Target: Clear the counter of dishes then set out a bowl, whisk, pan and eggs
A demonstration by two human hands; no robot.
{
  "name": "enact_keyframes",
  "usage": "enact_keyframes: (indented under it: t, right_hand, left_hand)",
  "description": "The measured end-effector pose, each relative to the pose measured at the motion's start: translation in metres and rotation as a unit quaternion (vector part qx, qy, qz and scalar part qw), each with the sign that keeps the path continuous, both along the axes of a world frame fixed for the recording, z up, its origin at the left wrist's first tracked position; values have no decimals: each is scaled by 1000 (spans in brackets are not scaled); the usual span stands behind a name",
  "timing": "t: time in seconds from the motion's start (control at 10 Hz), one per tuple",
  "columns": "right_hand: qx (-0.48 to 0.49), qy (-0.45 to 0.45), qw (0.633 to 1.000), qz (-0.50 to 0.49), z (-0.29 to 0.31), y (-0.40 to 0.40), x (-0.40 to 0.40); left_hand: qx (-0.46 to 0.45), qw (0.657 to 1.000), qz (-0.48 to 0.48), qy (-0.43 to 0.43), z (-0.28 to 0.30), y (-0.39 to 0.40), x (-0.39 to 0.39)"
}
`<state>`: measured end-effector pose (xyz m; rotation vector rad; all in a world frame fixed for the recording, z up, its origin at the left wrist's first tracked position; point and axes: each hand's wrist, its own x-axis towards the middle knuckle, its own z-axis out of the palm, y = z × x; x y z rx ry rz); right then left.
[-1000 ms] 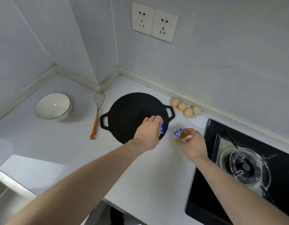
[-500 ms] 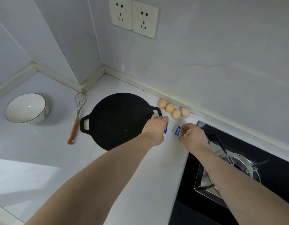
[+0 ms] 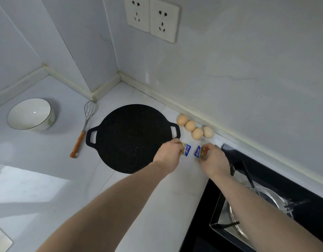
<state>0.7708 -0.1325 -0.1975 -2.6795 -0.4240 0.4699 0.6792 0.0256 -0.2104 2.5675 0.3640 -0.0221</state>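
Pinching small blue-and-gold foil packets, one (image 3: 186,149) in my left hand (image 3: 169,154), one (image 3: 199,152) in my right hand (image 3: 213,158), black round griddle pan (image 3: 129,138) left of my fingers (image 3: 177,142), four tan eggs (image 3: 190,125) beyond them

Open counter (image 3: 166,200) is lying nearer than both hands; the pan (image 3: 131,137) is crowding the left hand (image 3: 169,154), eggs (image 3: 195,127) blocking beyond, the stove (image 3: 266,179) hemming the right hand (image 3: 214,158)
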Motion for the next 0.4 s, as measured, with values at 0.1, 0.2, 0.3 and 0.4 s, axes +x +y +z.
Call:
enact_keyframes:
  t: [0.1, 0.2, 0.3, 0.4]
  right_hand:
    - [10, 0, 1000, 3, 0, 0, 7]
    - [2, 0, 1000, 13, 2, 0, 9]
    - [0, -3, 1000, 21, 3, -6, 3]
    - [2, -19, 1000, 12, 6, -9, -2]
  left_hand:
    - [-4, 1000, 8, 5, 4, -6, 11]
    - [-14, 1000, 23, 13, 6, -10, 14]
    - [5, 999, 30, -13, 6, -15, 9]
    - [27, 999, 24, 27, 12, -17, 4]
